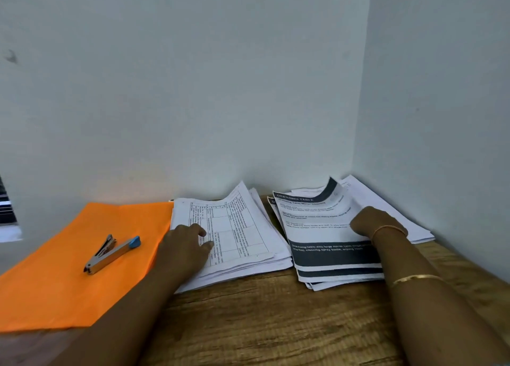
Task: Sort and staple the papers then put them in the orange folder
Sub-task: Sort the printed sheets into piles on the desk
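Head view, and I see both of the person's arms reaching onto the wooden bench [262, 324]. The left hand [185, 247] lies relaxed on the left pile of papers [242, 227], the one printed with a table grid. Its fingertips touch the top page and grasp nothing. The right hand [372, 220] is curled, with its fingers tucked round the right edge of the top sheet [317, 216] of the right pile of papers [339, 274]. That sheet's far corner bends upward. Two thin gold bangles [389, 229] circle the right arm. The orange folder [69, 269] lies flat at the left, its edge touching the left pile. A stapler [110, 254] rests on the folder, well apart from both hands.
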Motion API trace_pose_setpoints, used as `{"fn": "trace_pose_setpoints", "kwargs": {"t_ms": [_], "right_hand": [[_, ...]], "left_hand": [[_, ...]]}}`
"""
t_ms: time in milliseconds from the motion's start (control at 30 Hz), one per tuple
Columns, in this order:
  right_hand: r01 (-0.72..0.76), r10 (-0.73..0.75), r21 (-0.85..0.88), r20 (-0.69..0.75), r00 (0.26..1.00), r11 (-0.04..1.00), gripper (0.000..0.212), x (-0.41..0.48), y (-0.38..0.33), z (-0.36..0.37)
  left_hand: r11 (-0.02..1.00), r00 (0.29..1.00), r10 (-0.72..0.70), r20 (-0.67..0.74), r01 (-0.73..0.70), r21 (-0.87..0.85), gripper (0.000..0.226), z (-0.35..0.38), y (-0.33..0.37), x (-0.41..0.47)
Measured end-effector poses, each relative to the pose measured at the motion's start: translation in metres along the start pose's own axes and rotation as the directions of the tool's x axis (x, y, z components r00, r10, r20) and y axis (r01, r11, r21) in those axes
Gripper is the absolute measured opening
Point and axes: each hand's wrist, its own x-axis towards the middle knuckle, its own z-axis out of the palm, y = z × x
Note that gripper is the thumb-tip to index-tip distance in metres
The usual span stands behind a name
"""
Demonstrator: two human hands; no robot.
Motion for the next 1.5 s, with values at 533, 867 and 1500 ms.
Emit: {"fn": "trace_pose_setpoints", "kwargs": {"t_ms": [533, 867, 1500], "right_hand": [[0.216, -0.244, -0.188, -0.141, 0.960, 0.958, 0.069, -0.023, -0.046, 0.023], [0.728, -0.728, -0.001, 0.032, 0.685, 0.686, 0.036, -0.058, -0.083, 0.053], [0.024, -0.026, -0.025, -0.102, 0.994, 0.999, 0.059, 0.008, 0.001, 0.007]], "left_hand": [[0.984, 0.983, -0.179, -0.036, 0.179, -0.003, 0.056, -0.006, -0.027, 0.007], [0.974, 0.974, -0.225, -0.014, 0.226, 0.019, 0.046, -0.008, -0.036, 0.011], [0.893, 0.931, 0.350, -0.102, -0.365, -0.265, 0.048, -0.004, 0.063, -0.040]]}}
